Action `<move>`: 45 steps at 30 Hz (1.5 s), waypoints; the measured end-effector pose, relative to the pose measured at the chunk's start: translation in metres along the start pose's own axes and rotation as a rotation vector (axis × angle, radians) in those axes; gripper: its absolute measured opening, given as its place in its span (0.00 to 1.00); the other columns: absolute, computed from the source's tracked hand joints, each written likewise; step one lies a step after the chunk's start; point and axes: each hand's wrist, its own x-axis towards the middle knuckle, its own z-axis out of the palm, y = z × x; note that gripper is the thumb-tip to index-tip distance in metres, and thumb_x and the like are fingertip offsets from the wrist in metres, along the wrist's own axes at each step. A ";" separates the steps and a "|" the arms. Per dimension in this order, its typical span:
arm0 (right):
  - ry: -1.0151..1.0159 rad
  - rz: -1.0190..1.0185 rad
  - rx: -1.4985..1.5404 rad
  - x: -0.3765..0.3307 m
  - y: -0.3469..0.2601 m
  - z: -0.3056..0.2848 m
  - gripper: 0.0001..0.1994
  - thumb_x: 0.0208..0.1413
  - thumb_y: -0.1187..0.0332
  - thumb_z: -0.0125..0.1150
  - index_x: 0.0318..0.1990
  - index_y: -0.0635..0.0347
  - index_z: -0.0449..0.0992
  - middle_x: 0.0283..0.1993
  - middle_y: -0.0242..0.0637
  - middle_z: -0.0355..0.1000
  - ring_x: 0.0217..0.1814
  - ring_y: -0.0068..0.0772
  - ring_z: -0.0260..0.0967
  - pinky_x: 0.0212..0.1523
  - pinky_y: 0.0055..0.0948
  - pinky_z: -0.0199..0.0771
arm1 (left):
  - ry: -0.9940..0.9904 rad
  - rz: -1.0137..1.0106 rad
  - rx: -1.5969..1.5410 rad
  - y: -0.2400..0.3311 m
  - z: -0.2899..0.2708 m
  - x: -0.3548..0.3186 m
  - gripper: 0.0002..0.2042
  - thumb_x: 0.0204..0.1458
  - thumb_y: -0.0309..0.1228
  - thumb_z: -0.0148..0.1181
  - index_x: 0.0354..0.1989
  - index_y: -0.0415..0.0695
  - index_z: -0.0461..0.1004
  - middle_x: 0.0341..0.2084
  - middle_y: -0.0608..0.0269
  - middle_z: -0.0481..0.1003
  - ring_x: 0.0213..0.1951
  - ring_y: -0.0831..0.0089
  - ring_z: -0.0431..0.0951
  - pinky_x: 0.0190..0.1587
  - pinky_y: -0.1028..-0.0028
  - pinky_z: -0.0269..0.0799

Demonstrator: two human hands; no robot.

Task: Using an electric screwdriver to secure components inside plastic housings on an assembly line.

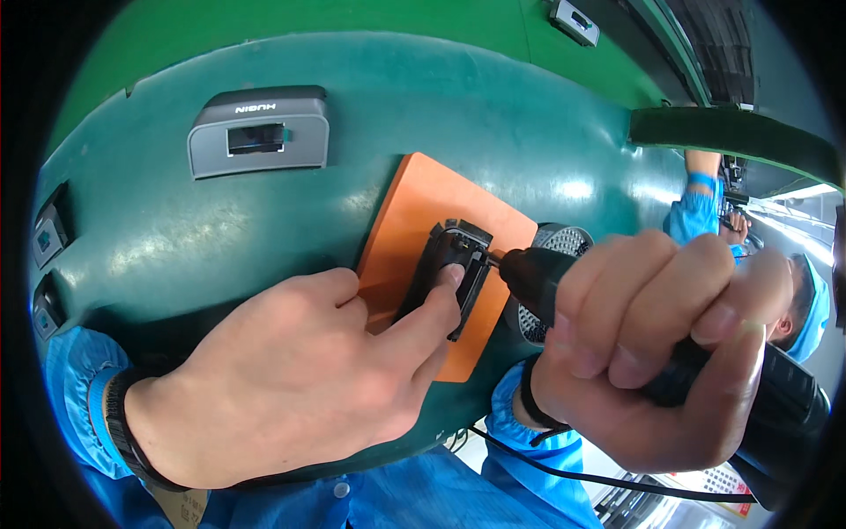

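My right hand (652, 353) is wrapped round a black electric screwdriver (533, 278). Its bit points left and meets the right side of a small black plastic housing (454, 251) near its far end. That housing lies at a slant on an orange pad (410, 198). My left hand (308, 370) steadies it, the index fingertip pressing on its top; the other fingers are curled and partly hidden. The exact spot under the bit is too small to make out.
A grey device with a dark window (260, 137) stands on the green table (397, 88). Two similar devices (48, 234) sit at the left edge. A grey container with a speckled surface (568, 238) is behind the screwdriver. A black cable (608, 480) runs below. Another person (696, 216) works at right.
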 end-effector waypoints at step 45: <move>0.326 -0.071 0.025 -0.015 0.012 -0.036 0.09 0.68 0.63 0.41 0.35 0.56 0.59 0.18 0.30 0.55 0.12 0.22 0.47 0.14 0.28 0.56 | -0.013 -0.031 -0.124 0.003 -0.014 0.009 0.31 0.34 0.40 0.73 0.49 0.35 0.79 0.60 0.55 0.74 0.22 0.74 0.71 0.30 0.75 0.67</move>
